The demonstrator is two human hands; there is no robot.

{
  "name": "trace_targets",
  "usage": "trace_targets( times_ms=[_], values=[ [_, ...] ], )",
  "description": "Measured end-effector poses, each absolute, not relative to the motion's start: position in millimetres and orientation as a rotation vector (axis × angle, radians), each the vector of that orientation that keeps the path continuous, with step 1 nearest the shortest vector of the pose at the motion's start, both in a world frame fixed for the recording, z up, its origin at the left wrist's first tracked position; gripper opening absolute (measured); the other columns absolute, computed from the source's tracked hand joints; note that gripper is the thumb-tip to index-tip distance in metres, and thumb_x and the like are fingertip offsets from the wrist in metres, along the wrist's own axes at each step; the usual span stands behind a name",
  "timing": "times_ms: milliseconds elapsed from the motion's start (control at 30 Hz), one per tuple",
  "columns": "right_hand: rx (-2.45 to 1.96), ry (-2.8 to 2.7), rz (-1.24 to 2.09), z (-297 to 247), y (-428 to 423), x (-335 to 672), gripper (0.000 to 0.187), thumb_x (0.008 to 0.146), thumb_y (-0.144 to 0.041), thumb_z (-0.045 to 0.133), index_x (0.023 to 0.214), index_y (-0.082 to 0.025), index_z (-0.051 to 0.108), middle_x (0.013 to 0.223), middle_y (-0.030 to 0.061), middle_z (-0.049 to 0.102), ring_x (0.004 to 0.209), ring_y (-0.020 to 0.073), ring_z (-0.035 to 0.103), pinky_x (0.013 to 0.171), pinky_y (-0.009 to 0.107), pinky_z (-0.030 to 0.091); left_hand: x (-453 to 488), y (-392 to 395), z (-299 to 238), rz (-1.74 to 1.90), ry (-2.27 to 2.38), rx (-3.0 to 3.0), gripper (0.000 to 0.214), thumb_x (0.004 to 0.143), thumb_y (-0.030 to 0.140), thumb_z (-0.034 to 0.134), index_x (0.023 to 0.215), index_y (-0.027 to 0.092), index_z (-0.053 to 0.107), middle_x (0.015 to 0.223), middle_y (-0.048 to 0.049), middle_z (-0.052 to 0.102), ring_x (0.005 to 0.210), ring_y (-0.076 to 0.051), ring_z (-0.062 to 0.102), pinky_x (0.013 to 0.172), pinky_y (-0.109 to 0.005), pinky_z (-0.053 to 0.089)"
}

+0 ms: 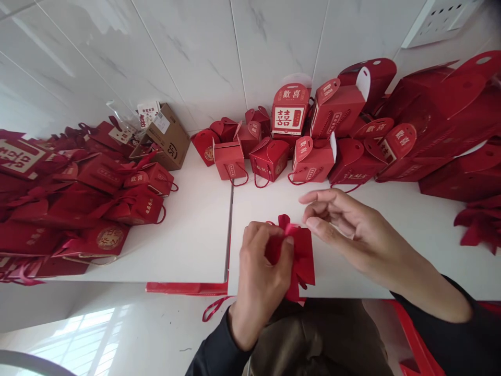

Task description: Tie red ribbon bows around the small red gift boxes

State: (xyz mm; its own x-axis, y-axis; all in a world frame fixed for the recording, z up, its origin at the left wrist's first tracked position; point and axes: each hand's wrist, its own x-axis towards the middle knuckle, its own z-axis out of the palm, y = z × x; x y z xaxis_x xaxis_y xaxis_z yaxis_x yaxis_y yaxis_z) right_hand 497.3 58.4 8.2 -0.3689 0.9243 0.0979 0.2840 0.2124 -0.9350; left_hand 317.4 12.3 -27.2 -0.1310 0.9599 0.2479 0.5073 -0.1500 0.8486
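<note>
A small red gift box [304, 253] sits near the front edge of the white table, with a shiny red ribbon [289, 228] bunched on its top. My left hand [264, 263] is closed over the box, thumb and fingertips pinching the ribbon; it hides the box's left side. To the right and a little above, my right hand [348, 224] hovers with fingers loosely curled and apart from the thumb, nothing visible between them. Its fingertips are close to the box but not touching it.
Red gift boxes with cord handles [270, 159] line the wall, stacked higher at the right. Ribbon-tied boxes [135, 206] crowd the left table beside a brown carton [172, 137]. Loose red ribbons [479, 224] lie at the right. A seam [229, 230] separates the two tabletops.
</note>
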Motion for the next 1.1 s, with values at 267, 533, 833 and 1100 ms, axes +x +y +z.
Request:
trace_targets(
  times_ms=[267,533,833,1100],
  values=[
    [-1.266,-2.193,0.882,-11.8,28.0,499.2,0.009,0.096,-0.035,0.067,0.095,-0.027,0.064,0.09,0.0002,0.066,0.086,0.0216,0.06,0.08,0.038,0.047,309.5,5.8,-29.9,1.3,1.576,1.226,0.013,0.098,0.034,0.061,0.09,0.023,0.063,0.083,0.001,0.065,0.077,-0.014,0.057,0.074,-0.029,0.048],
    [-1.276,-2.208,1.151,-3.5,23.4,504.9,0.013,0.095,-0.023,0.056,0.083,-0.026,0.057,0.085,-0.0023,0.065,0.086,0.0191,0.061,0.078,0.033,0.046,311.4,6.8,-39.4,1.328,1.633,1.123,0.024,0.099,0.045,0.061,0.093,0.022,0.06,0.084,-0.0002,0.064,0.075,-0.014,0.057,0.072,-0.029,0.048],
    [-1.35,-2.134,1.3,0.9,25.1,527.0,0.02,0.099,-0.045,0.061,0.087,-0.029,0.064,0.091,0.0,0.072,0.074,0.019,0.065,0.055,0.03,0.045,306.9,8.8,-37.6,1.456,1.659,1.041,0.026,0.101,0.042,0.058,0.118,0.024,0.051,0.101,-0.0049,0.069,0.089,-0.017,0.063,0.08,-0.031,0.05],
    [-1.224,-2.133,0.974,-4.3,61.8,489.7,0.023,0.102,-0.043,0.058,0.117,-0.03,0.069,0.116,0.0046,0.07,0.109,0.0234,0.065,0.085,0.036,0.053,326.8,-38.6,-30.3,1.383,1.948,1.717,0.018,0.091,0.026,0.06,0.109,0.026,0.054,0.113,-0.0065,0.049,0.105,-0.025,0.049,0.089,-0.042,0.042]
  ],
)
